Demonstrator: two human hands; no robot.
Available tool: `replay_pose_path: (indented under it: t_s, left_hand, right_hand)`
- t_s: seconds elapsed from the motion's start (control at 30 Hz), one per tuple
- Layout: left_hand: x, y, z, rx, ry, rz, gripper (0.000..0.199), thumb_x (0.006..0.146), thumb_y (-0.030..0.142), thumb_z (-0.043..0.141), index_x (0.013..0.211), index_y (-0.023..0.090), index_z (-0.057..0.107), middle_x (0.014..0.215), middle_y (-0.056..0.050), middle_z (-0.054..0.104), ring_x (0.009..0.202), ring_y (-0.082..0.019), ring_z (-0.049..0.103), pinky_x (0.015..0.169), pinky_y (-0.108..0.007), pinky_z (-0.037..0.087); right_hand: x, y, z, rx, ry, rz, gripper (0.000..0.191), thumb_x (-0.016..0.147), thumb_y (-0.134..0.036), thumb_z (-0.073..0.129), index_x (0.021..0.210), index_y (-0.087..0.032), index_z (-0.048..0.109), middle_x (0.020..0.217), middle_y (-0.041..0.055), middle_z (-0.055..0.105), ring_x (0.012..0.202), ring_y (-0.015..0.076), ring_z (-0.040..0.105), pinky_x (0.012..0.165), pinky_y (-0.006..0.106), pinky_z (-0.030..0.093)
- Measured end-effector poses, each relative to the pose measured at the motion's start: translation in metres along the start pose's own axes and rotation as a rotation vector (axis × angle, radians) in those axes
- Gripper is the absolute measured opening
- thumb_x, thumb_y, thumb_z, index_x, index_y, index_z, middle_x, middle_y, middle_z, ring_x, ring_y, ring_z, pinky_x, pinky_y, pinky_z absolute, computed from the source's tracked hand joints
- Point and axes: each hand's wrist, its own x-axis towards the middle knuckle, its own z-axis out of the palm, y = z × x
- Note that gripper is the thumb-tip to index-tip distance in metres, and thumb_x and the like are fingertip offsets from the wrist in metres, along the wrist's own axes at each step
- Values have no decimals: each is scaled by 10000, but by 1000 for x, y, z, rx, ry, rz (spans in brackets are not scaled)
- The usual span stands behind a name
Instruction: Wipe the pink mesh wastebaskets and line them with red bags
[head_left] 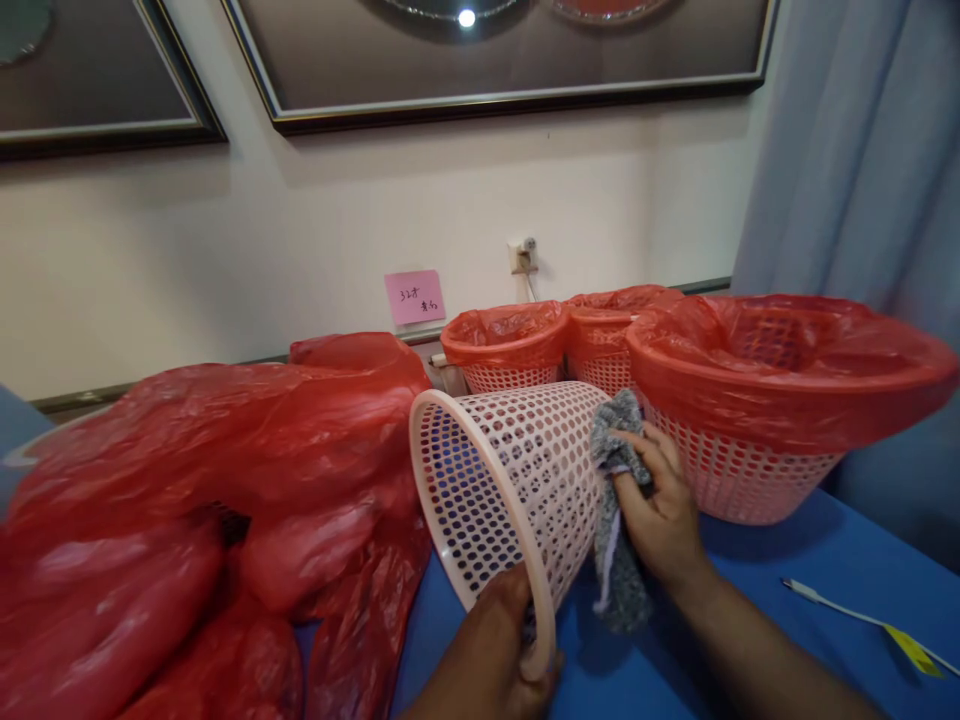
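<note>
A pale pink perforated plastic wastebasket (536,440) lies tilted on its side in the middle, its mouth facing left and toward me. My left hand (499,640) grips its rim at the bottom, thumb inside the mouth and fingers outside. A grey fuzzy cloth (619,440) with a pale edge is bunched in my right hand (664,500), pressed to the outside of the wastebasket near its base. Part of the cloth hangs down over the blue tabletop (585,680).
Red plastic bags (225,480) are heaped on the left. Bag-lined wastebaskets stand behind and right, the nearest a large basket (750,470). A white cable (847,607) with a yellow tag lies at right. On the wall are a pink note (415,297) and a socket (523,258).
</note>
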Motion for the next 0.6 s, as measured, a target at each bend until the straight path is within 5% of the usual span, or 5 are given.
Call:
replay_pose_path:
  t_s: [0.1, 0.23, 0.47, 0.6]
  left_hand:
    - [-8, -10, 3, -23, 104, 17, 716, 939, 342, 689, 1596, 271, 415, 1606, -117, 534, 1480, -359, 505, 1256, -536, 387]
    - [-9, -12, 2, -22, 199, -11, 528, 1057, 344, 500, 1576, 252, 463, 1602, -115, 547, 1485, -334, 508, 1263, -521, 382]
    - [-2, 4, 1, 37, -27, 28, 564, 888, 139, 612, 1430, 291, 650, 1418, -74, 717, 1353, -340, 637, 1150, -471, 528]
    - [1, 5, 0, 41, -22, 0, 678, 779, 25, 582, 1392, 296, 683, 1373, -45, 747, 1369, -331, 628, 1193, -495, 484]
  right_hand:
    - [-23, -14, 7, -21, -142, -134, 414, 907, -188, 560, 1296, -268, 675, 1469, 116, 543, 1381, 316, 541, 1139, 572, 463]
    - [-35, -25, 7, -56, -195, -237, 490, 916, -132, 520, 1380, -264, 607, 1524, 121, 488, 1409, 312, 521, 1094, 537, 516]
    - [-53, -46, -14, 91, -199, -743, 464, 956, -232, 463, 1392, -236, 620, 1602, 102, 424, 1339, 268, 565, 1054, 439, 544]
    - [-50, -43, -13, 52, -210, -661, 459, 955, -254, 480, 1386, -280, 636, 1536, 88, 504, 1302, 275, 596, 1028, 453, 555]
